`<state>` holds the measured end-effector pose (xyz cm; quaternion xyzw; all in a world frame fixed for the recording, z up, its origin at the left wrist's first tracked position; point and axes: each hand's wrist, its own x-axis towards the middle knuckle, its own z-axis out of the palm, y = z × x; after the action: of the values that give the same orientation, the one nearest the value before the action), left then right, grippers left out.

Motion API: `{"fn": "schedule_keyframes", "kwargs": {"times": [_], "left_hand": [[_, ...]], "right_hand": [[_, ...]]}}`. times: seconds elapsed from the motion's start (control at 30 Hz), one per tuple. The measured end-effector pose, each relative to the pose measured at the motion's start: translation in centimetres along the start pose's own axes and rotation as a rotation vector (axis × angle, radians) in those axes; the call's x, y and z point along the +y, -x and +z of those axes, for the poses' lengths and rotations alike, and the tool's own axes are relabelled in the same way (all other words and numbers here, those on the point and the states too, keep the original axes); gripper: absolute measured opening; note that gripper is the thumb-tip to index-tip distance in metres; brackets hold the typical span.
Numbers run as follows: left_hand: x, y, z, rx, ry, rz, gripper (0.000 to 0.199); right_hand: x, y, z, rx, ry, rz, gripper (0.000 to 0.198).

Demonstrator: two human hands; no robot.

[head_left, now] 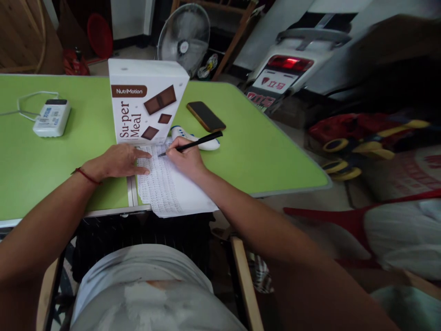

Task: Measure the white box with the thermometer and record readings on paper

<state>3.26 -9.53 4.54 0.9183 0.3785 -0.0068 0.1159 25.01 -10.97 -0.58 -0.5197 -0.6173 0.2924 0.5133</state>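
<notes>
My right hand [186, 158] grips a black pen [201, 140], its tip at a sheet of paper [193, 195] partly covered in rows of small handwriting. Fingers spread, my left hand [122, 161] rests at the sheet's left side, with two fingertips on the writing. The sheet overhangs the table's near edge. Just behind it stands a white box [148, 105] printed with chocolate pieces and "Su-per Meal". A white and blue handheld device [210, 145], partly hidden by my right hand and the pen, lies beside the box.
On the green table [268, 156], a phone [206, 116] lies right of the box. A white power strip [52, 118] with a cable is at the left. Beyond the table stand a fan [184, 39] and a white scooter [292, 59]. Bags and red things are at the right.
</notes>
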Motion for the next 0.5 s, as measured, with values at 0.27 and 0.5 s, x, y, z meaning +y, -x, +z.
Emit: {"fn": "schedule_keyframes", "kwargs": {"times": [0.27, 0.5], "left_hand": [[0.26, 0.10, -0.15, 0.002, 0.040, -0.021, 0.058], [-0.10, 0.17, 0.03, 0.041, 0.036, 0.023, 0.055]], "right_hand": [[-0.23, 0.04, 0.11, 0.003, -0.005, -0.001, 0.018], [-0.10, -0.02, 0.01, -0.011, 0.006, 0.003, 0.020]]}}
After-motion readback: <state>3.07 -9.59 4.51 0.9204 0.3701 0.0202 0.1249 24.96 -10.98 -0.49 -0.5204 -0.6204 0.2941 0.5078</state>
